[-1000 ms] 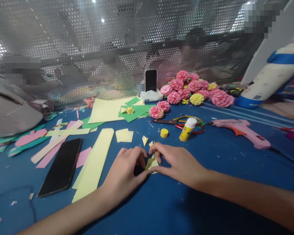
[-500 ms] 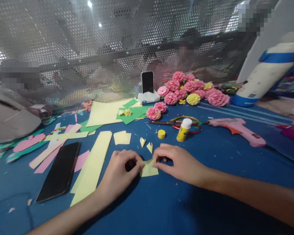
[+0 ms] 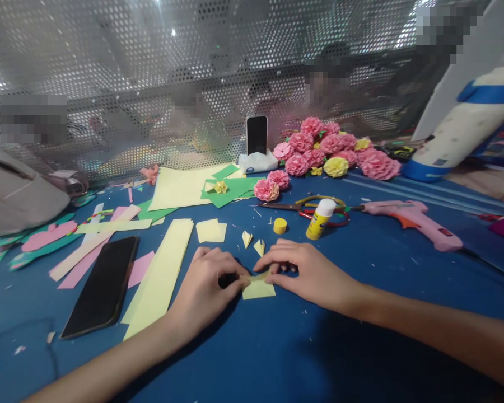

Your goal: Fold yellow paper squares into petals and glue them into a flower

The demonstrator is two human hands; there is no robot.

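Observation:
A small pale yellow paper square (image 3: 259,289) lies at the middle front of the blue table, its far edge raised in a fold. My left hand (image 3: 212,282) pinches its left side between thumb and fingertips. On the other side, my right hand (image 3: 302,268) has its thumb on the paper's right corner, with the index finger reaching over the far edge. Just beyond the hands lie two small folded yellow paper pieces (image 3: 259,247). A yellow cap (image 3: 279,225) stands behind them, and a glue stick (image 3: 320,219) with a white top is upright to its right.
Yellow paper strips (image 3: 162,274) and a black phone (image 3: 103,288) lie on the left. Scissors (image 3: 281,206) and a pink glue gun (image 3: 415,218) are at the right. Pink paper flowers (image 3: 311,146), a propped phone (image 3: 256,134) and a bottle (image 3: 466,123) stand behind.
The paper's far edge is now folded over toward me, so less of its height shows. My right index finger has stretched out along the fold. The view has shifted slightly.

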